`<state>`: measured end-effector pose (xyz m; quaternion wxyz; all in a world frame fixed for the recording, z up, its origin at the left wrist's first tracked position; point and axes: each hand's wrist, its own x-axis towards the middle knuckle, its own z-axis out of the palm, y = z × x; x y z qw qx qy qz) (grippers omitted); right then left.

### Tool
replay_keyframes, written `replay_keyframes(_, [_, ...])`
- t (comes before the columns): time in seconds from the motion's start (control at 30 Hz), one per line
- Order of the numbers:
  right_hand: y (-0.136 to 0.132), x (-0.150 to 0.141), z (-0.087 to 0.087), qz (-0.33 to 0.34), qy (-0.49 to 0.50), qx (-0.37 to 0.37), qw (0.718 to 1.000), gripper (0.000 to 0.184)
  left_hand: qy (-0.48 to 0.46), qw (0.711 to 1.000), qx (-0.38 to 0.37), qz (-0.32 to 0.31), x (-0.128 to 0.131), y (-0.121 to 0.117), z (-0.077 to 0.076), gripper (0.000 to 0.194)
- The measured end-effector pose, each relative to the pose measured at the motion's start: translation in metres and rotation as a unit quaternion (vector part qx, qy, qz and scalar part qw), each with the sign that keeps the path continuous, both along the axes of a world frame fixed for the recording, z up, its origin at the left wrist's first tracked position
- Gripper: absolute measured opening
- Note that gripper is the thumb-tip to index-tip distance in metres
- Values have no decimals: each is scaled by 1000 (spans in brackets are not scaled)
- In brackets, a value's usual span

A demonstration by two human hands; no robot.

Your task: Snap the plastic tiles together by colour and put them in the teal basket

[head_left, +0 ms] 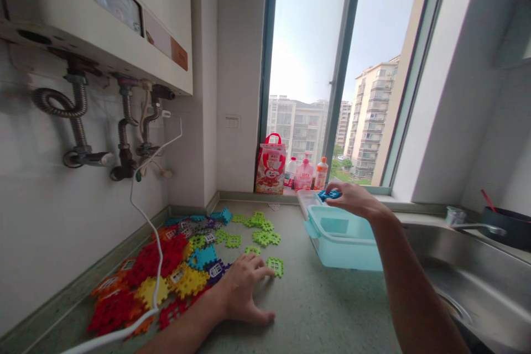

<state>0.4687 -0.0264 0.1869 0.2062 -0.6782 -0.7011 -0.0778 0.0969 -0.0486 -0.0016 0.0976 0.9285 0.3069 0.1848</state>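
Observation:
My right hand (355, 199) pinches dark blue plastic building pieces (327, 195) over the far rim of a light teal plastic bin (348, 251). Fingers spread, my left hand (244, 289) rests low over the counter with its fingertips by a light green window-shaped building piece (276, 267). Whether the fingertips touch that piece, I cannot tell. More green pieces (261, 238) lie just beyond this hand. To its left spreads a pile of notched pieces: red ones (155, 260), yellow ones (186, 281) and light blue ones (203, 257).
A white cable (157, 249) runs down across the pile. The steel sink (489, 271) is at right, with a dark pot (508, 227) behind it. Bottles (305, 174) and a red-handled bag (271, 168) stand by the window. A water heater (124, 16) hangs at upper left.

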Motion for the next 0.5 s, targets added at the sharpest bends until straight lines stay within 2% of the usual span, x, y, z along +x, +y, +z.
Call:
replay_keyframes(0.1, [31, 5, -27, -34, 0, -149, 988, 15, 1, 1000, 1, 0, 0, -2, 1, 79])
replay_keyframes(0.2, [51, 7, -56, -62, 41, -248, 966, 12, 1, 1000, 2, 2, -1, -3, 1, 79])
replay_keyframes(0.33, [60, 3, -80, -58, 64, -292, 952, 12, -6, 1000, 1, 3, -2, -3, 0, 79])
replay_keyframes(0.5, [61, -2, -90, -50, 82, -324, 941, 8, -17, 1000, -3, -2, -3, -3, -1, 79])
